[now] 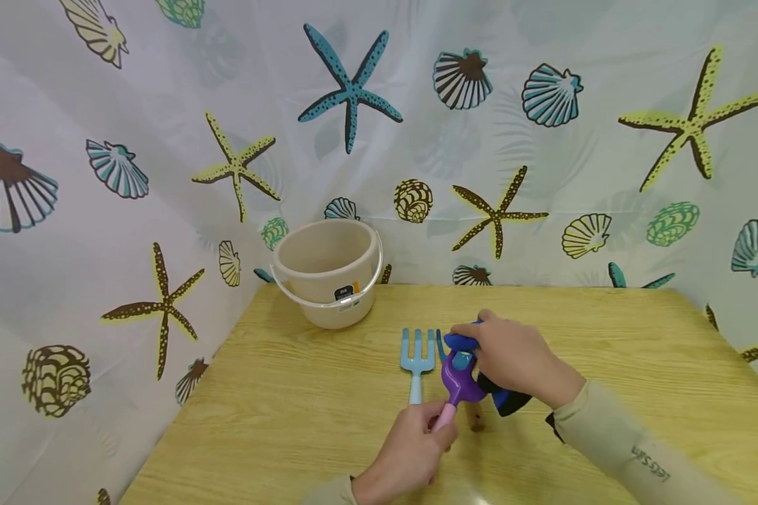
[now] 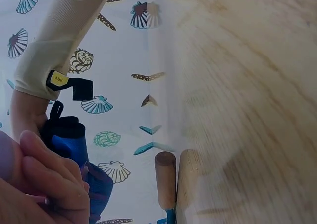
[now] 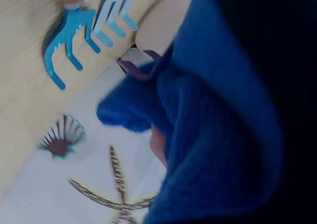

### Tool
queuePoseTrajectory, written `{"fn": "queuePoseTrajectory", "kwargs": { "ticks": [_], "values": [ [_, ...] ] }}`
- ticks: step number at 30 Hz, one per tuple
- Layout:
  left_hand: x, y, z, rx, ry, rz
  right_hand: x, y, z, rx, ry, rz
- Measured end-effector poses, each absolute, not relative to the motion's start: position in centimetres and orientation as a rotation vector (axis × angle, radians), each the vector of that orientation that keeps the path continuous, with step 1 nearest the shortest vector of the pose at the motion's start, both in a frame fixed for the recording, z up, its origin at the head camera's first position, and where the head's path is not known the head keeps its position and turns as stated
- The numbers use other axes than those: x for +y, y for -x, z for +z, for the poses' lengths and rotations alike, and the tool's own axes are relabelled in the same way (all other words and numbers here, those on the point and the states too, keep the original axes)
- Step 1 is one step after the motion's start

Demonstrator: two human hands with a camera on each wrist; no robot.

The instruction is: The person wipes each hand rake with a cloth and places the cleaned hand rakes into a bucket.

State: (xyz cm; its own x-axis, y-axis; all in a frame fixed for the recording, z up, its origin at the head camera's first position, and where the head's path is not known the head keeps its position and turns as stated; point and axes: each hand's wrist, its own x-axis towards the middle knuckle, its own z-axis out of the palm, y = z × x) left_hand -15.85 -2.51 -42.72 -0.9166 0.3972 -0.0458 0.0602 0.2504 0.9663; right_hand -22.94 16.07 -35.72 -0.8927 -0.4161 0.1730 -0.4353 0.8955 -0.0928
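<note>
My left hand [image 1: 412, 442] grips the pink handle of a small purple garden fork [image 1: 457, 379], its head tilted up. My right hand [image 1: 512, 351] holds a blue and black cloth [image 1: 462, 342] against the fork's head, index finger along the top. In the right wrist view the cloth [image 3: 198, 110] fills much of the picture, and purple tines [image 3: 141, 71] poke out beside it. The cloth hides part of the head. Left of the purple fork, a light blue garden fork [image 1: 417, 361] lies on the table.
A blue hand rake [image 3: 67, 45] with a wooden handle [image 2: 166, 179] lies beneath my hands, partly covered by them in the head view. At the table's back left stands a beige bucket [image 1: 309, 280] with its handle lowered. A shell-print curtain [image 1: 417, 140] surrounds the wooden table [image 1: 278, 421].
</note>
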Motion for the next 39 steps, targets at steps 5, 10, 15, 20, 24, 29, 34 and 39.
{"fn": "queuePoseTrajectory", "kwargs": {
  "ticks": [5,10,15,20,24,29,34,39],
  "values": [
    [-2.5,15.7,-42.8,2.243,-0.463,1.714,17.7,24.3,-35.0,-3.082,-0.686,0.573],
    [-2.6,15.6,-42.8,2.224,-0.474,1.721,18.7,25.1,-35.0,-3.147,-0.704,0.851],
    [-2.8,15.6,-42.7,2.176,-0.443,1.731,19.4,25.2,-35.3,-3.150,-0.687,0.991],
    [-2.8,15.6,-42.5,2.129,-0.401,1.764,19.1,24.0,-35.5,-3.065,-0.690,0.730],
    [-2.7,15.7,-42.4,2.121,-0.397,1.788,18.4,22.6,-35.9,-2.925,-0.683,0.425],
    [-2.5,15.8,-42.4,2.069,-0.341,1.836,17.4,20.6,-36.8,-2.750,-0.694,0.177],
    [-2.3,16.1,-42.6,1.983,-0.268,1.905,15.9,18.8,-37.7,-2.648,-0.775,0.068],
    [-2.3,16.5,-42.6,1.948,-0.240,1.962,15.4,17.3,-37.8,-2.658,-0.830,0.061]
  ]
}}
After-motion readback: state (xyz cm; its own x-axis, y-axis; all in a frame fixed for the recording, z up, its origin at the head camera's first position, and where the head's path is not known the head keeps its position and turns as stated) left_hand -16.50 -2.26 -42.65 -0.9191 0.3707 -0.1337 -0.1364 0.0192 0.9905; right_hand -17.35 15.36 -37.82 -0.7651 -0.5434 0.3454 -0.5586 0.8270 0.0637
